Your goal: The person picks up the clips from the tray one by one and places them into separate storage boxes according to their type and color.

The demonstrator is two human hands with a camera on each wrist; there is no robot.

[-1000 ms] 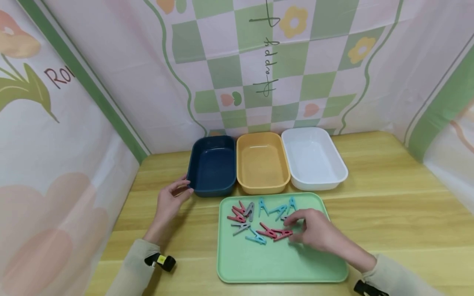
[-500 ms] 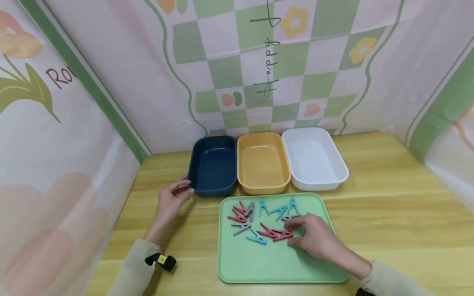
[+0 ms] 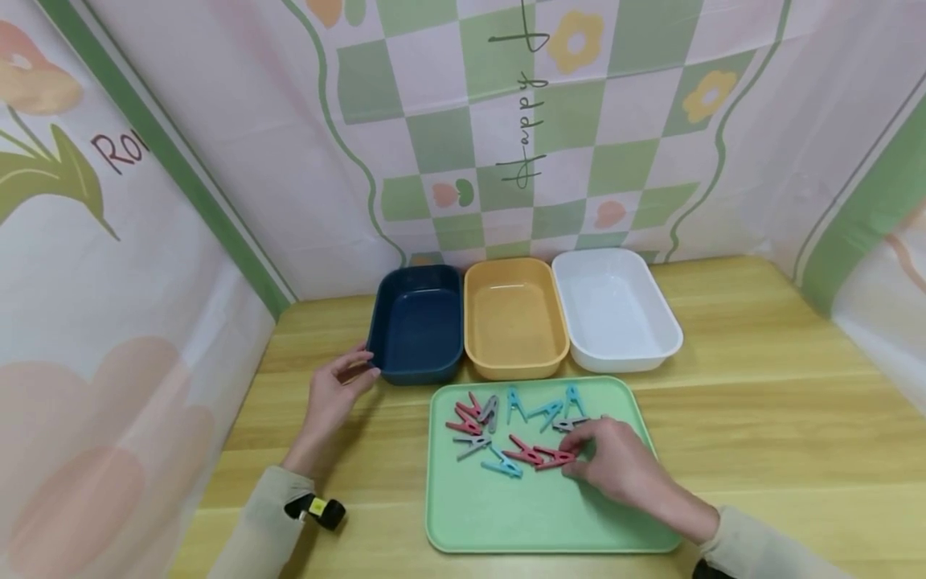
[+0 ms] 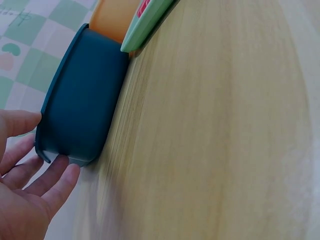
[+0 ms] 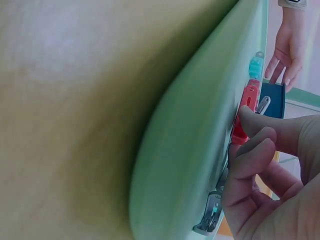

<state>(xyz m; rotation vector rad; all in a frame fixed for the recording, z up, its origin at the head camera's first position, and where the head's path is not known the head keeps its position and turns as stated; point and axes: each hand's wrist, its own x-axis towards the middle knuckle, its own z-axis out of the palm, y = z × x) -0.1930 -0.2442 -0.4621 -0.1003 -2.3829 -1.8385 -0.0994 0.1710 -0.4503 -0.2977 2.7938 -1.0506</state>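
Note:
My right hand (image 3: pixel 615 465) is over the green tray (image 3: pixel 499 515), pinching the end of a red clothespin (image 3: pixel 551 457) between thumb and forefinger. In the right wrist view the thumb lies against that red clothespin (image 5: pixel 249 95), and the other fingers are curled. Another red clothespin (image 3: pixel 522 450) lies against it on the left. Just beyond the fingertips is a grey clothespin (image 3: pixel 567 424), partly covered by the hand. My left hand (image 3: pixel 334 400) touches the near left corner of the navy bin (image 4: pixel 82 95) with loosely extended fingers.
A yellow bin (image 3: pixel 515 371) and a white bin (image 3: pixel 625 363) stand beside the navy one along the back of the wooden table (image 3: pixel 767 386). More red, grey and blue clothespins (image 3: pixel 501 463) are spread on the tray's far half. Patterned cloth (image 3: pixel 499 137) hangs behind.
My right thumb and forefinger have closed in on the red clothespin's end. The grey clothespin behind the fingers shows more. My left hand has stayed at the navy bin.

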